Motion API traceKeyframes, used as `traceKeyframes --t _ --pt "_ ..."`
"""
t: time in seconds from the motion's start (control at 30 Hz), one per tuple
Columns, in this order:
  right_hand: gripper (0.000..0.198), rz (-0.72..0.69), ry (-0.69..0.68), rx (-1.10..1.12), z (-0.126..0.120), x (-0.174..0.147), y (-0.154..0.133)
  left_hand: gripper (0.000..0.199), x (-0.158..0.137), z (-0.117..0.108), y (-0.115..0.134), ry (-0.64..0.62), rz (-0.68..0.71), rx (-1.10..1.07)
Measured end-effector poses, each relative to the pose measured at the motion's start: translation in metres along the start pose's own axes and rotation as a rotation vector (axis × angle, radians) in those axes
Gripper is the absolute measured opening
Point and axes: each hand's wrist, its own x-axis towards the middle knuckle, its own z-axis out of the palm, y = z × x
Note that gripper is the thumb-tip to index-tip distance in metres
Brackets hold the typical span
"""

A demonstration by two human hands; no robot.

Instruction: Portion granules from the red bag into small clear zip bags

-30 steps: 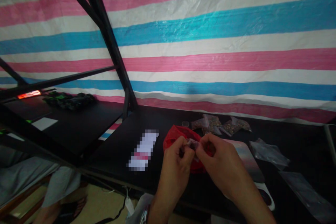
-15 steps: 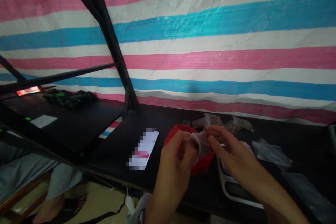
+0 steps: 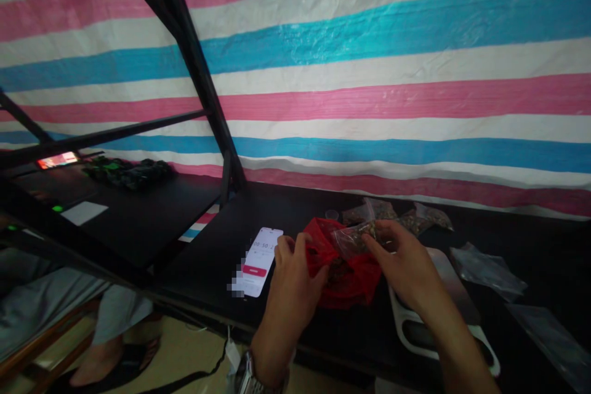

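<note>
"So, what does the right hand (image 3: 402,266) have?"

"A small clear bag (image 3: 354,240) with brownish bits in it; thumb and fingers pinch it at its right end; it hangs tilted over the upper part of a red bag (image 3: 353,290), its other end pointing left."

"And the left hand (image 3: 295,271)?"

"It is at the red bag's left side, fingers curved and thumb apart from them, by the mouth; I cannot tell whether it pinches the red plastic or merely rests against it; dark, loose material shows inside."

"What lies about them?"

"Just left of the left hand, a phone (image 3: 261,252) with a lit screen, partly pixelated; behind the red bag, a little round clear cup (image 3: 331,215) and filled packets (image 3: 427,218); to the right, a scale (image 3: 456,288), partly hidden by the right forearm; farther right, flat clear bags (image 3: 488,271); all of it sits on a black table (image 3: 281,200)."

"Anyone nearby?"

"Yes, at lower left; a person's grey trouser leg (image 3: 122,311) and sandalled foot."
</note>
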Motion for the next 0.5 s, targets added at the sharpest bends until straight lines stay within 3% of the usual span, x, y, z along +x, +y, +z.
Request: traceKeyframes --t 0.07,0.17,0.4,0.5 --pt "0.028 -0.021 0.014 -0.052 0.007 -0.001 -0.002 0.021 0.0 0.003 -0.005 -0.054 0.012 -0.009" --pt "0.025 -0.035 0.01 -0.097 0.016 -0.003 -0.007 0.025 0.003 0.002 -0.011 -0.096 0.029 -0.042" --pt "0.029 -0.112 -0.064 -0.103 0.026 -0.007 -0.017 0.024 0.013 -0.005 -0.02 0.092 -0.028 -0.27" --pt "0.03 -0.11 -0.115 -0.087 0.026 -0.01 -0.026 0.02 0.012 -0.008 -0.022 0.086 -0.05 -0.374"
